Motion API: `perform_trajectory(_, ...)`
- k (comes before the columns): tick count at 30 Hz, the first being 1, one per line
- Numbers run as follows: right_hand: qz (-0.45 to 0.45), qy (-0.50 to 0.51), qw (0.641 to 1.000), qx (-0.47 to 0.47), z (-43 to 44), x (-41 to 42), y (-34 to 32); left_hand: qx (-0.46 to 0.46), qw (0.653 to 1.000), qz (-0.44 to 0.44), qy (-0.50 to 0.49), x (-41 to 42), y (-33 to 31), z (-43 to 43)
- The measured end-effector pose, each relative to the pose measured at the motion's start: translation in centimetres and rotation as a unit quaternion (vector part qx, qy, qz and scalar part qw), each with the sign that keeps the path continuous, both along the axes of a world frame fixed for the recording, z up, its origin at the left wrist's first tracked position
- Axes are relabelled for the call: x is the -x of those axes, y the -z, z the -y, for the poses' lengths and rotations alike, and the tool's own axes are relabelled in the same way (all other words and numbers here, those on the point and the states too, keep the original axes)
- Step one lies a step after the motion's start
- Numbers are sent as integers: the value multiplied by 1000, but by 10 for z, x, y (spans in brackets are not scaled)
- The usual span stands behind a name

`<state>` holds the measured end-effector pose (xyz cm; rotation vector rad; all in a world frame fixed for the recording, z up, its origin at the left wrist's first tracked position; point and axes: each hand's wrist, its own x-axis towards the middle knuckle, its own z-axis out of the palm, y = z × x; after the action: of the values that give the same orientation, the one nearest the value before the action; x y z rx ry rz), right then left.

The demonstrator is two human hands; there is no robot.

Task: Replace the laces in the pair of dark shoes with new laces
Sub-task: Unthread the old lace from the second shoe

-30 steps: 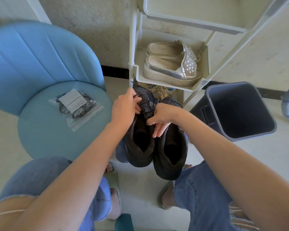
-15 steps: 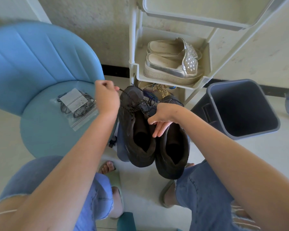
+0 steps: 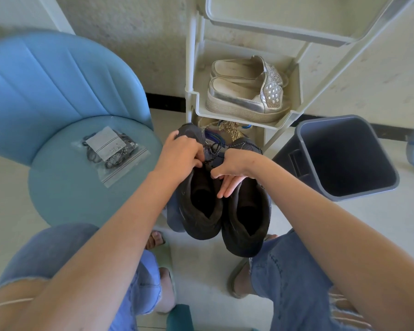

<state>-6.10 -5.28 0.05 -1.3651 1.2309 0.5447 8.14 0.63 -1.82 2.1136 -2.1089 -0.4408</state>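
Before the rack [image 3: 193, 101], dark shoes [image 3: 247, 225] point toes away; left hand [image 3: 177, 156] pinches lace [image 3: 216, 149], right hand [image 3: 234, 166] holds both.

At frame centre I saw the right hand [image 3: 232, 168] gripping the dark shoes [image 3: 246, 218] where their inner collars met, heels toward the camera. The left hand [image 3: 179, 154] pinched the black lace [image 3: 214, 150] on the left shoe. A bag of laces [image 3: 110, 151] lay on the blue chair [image 3: 69, 199], centre left. A grey bin [image 3: 332, 151] stood at right.
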Motion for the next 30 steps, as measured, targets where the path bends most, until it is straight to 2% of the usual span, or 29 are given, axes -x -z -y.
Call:
perform_trajectory(6,6,18,1000,-7,-3,1,-1,26,998,-27,-49,6,8,-4)
perform_trajectory(10,16,32,999,-17,-5,2,-4,57,997,1,-55,7,10,-6)
perform_trajectory(12,18,39,999,-20,-5,3,-4,111,983,-43,-138,7,8,-8)
perform_trajectory(13,10,33,999,-16,-5,4,-4,141,960,-103,-220,3,4,-8)
perform_trajectory(15,-7,25,1000,-11,-5,7,-5,200,868,-235,-388,-19,-11,-2)
perform_trajectory(16,-11,26,1000,-13,-5,9,-7,217,827,-282,-435,-32,-18,1)
perform_trajectory(17,-13,27,999,-16,-5,11,-10,206,821,-294,-445,-44,-23,3)
perform_trajectory(20,-16,16,1000,-6,-6,11,-15,60,910,-239,-332,-37,-28,3)
perform_trajectory(22,-29,-6,999,14,-6,8,-15,-40,943,-198,-266,-16,-19,-3)
perform_trajectory(25,-33,-31,997,68,-2,3,-18,-88,960,-155,-216,2,-6,-8)
perform_trajectory(27,-8,-18,985,173,4,3,-17,-106,965,-131,-199,3,-2,-8)
perform_trajectory(29,22,-30,943,331,8,1,-12,-138,961,-149,-187,3,1,-8)
perform_trajectory(30,44,-50,926,372,8,-1,-9,-162,956,-160,-183,3,1,-9)
